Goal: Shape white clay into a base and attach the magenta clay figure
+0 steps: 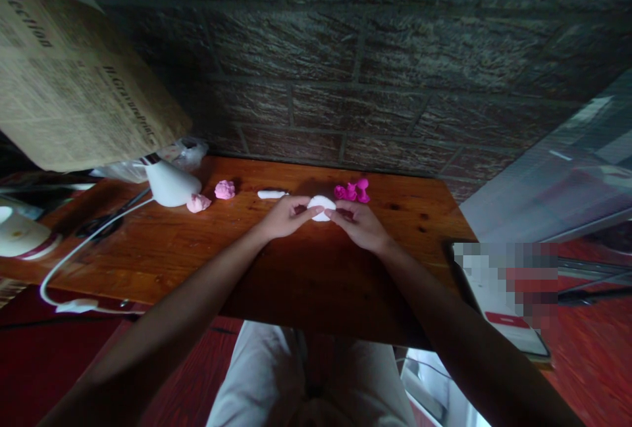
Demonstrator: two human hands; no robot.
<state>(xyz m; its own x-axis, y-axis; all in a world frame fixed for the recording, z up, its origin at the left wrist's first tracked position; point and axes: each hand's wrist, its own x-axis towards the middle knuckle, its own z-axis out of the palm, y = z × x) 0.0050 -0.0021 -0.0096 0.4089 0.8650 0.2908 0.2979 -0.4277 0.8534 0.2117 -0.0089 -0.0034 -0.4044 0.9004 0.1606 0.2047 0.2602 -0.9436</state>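
Between my two hands is a small white flattened piece, clay-like in look. My left hand pinches its left side, thumb in front and fingers behind. On the other side my right hand grips the right edge with thumb and fingers. Just behind the right hand lie magenta shaped pieces, several joined or touching. A white stick-like roll rests on the table behind my left hand. Farther left are two pink crumpled lumps, one round and bumpy and one against the lamp base.
A lamp with a newsprint shade and white base stands at the left of the wooden table. Its white cord loops over the front edge. Scissors-like dark handles, a white cup and a tablet-like device lie around.
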